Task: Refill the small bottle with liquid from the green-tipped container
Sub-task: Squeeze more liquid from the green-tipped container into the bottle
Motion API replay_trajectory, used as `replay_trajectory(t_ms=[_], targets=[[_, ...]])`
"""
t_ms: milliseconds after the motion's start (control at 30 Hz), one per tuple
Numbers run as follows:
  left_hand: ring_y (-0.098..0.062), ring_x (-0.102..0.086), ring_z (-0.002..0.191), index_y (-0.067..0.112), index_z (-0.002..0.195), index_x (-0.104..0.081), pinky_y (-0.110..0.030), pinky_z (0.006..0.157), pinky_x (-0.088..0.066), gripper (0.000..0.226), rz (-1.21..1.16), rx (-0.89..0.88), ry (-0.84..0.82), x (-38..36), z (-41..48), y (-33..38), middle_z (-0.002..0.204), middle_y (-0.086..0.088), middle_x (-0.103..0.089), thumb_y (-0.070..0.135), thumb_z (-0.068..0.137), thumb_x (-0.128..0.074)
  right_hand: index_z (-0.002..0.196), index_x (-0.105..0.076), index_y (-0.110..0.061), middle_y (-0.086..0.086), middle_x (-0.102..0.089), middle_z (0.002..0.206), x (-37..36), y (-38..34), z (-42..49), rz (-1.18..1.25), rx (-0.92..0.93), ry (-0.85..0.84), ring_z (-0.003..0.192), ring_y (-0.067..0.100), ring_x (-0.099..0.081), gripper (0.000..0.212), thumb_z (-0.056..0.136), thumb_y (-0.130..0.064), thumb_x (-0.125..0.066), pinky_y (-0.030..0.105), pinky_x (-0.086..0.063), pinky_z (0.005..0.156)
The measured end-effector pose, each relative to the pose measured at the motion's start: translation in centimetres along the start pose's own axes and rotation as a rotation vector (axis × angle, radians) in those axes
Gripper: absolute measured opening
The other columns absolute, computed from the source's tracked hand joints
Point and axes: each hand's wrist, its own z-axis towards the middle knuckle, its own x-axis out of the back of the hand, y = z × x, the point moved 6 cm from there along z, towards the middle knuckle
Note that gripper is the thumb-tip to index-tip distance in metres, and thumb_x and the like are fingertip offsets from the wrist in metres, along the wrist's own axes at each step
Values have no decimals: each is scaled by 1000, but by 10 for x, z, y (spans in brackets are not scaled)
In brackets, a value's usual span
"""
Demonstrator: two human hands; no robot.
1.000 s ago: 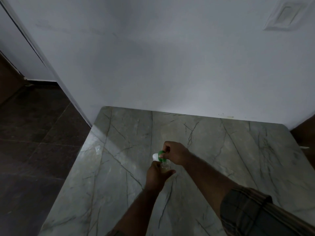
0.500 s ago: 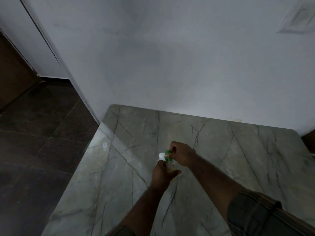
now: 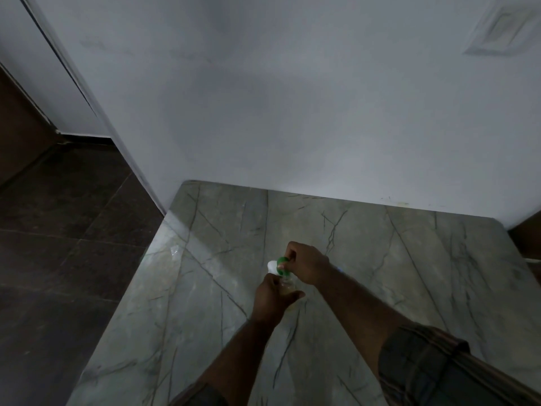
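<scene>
My left hand grips a small clear bottle that stands over the grey marble table; only the bottle's upper part shows between my fingers. Just above it my right hand holds the green-tipped container, a white piece with a green ring, tilted against the bottle's mouth. Most of the container is hidden inside my right fist. The light is dim, so the liquid level cannot be made out.
A white wall rises right behind the table. The table's left edge drops to a dark tiled floor. A white switch plate sits high on the wall at the right.
Both hands stay together over the bottle in the same grip. The view has shifted slightly, so the hands sit a little further right in the frame.
</scene>
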Motion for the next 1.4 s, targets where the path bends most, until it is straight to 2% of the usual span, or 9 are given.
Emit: replay_trajectory(t_ms=[167, 367, 500, 633, 733, 933, 1133, 1267, 1400], targets=[[-13, -65, 90, 17, 110, -57, -28, 77, -57, 55, 27, -9, -21, -2, 3, -3, 102, 4, -66, 36, 68, -88, 81, -51, -23, -7, -55, 76, -3, 6, 2, 18, 29, 11, 75, 14, -53, 22, 83, -37, -68, 29, -39, 66], [-11, -64, 88, 18, 109, -56, -24, 73, -55, 54, 8, -6, -14, -3, 3, -3, 100, 7, -64, 36, 69, -87, 84, -55, -20, -1, -60, 82, -3, 7, 4, 48, 29, 8, 76, 16, -55, 23, 82, -37, -70, 32, -45, 71], [-12, -63, 93, 16, 113, -56, -24, 75, -56, 55, 5, 3, -24, -4, 3, -3, 103, 8, -62, 34, 70, -86, 84, -56, -19, -2, -59, 79, 0, 8, 4, 99, 39, 1, 72, 14, -54, 23, 81, -36, -72, 27, -40, 63], [-2, -61, 86, 21, 112, -55, -14, 64, -50, 52, -35, -2, -36, -6, 1, 0, 101, 12, -61, 31, 72, -86, 82, -55, -19, -5, -56, 73, 1, 9, 5, 120, 65, -11, 66, 12, -51, 22, 82, -33, -72, 23, -36, 54], [2, -60, 84, 28, 108, -52, -13, 61, -48, 48, -43, -10, -46, -7, 1, 1, 97, 13, -61, 34, 73, -84, 80, -54, -20, -6, -57, 73, -2, 11, 4, 144, 76, -4, 66, 11, -51, 22, 81, -33, -72, 23, -37, 54], [-2, -63, 84, 29, 101, -53, -14, 61, -49, 46, -36, -10, -28, -6, 3, -5, 95, 11, -65, 35, 70, -86, 78, -52, -21, -4, -57, 76, -7, 14, 6, 134, 83, -11, 68, 11, -50, 24, 81, -33, -72, 21, -35, 55], [-4, -65, 87, 24, 106, -54, -18, 69, -55, 48, -43, -14, -26, -7, 1, -6, 101, 7, -67, 32, 72, -86, 79, -52, -21, -7, -54, 72, -6, 9, 7, 110, 83, -26, 65, 9, -48, 23, 81, -33, -72, 21, -32, 53], [0, -62, 82, 24, 104, -54, -11, 59, -48, 47, -22, -32, -19, -4, 0, -1, 96, 11, -64, 33, 71, -86, 80, -53, -20, -5, -56, 74, -4, 10, 7, 131, 84, -20, 66, 10, -49, 23, 81, -33, -73, 22, -35, 54], [-6, -64, 89, 21, 108, -56, -13, 65, -48, 49, -29, -29, -25, -5, 3, 0, 103, 7, -66, 32, 71, -86, 79, -52, -19, -7, -54, 72, -4, 14, 8, 148, 85, -23, 64, 8, -48, 24, 82, -33, -72, 22, -36, 55]])
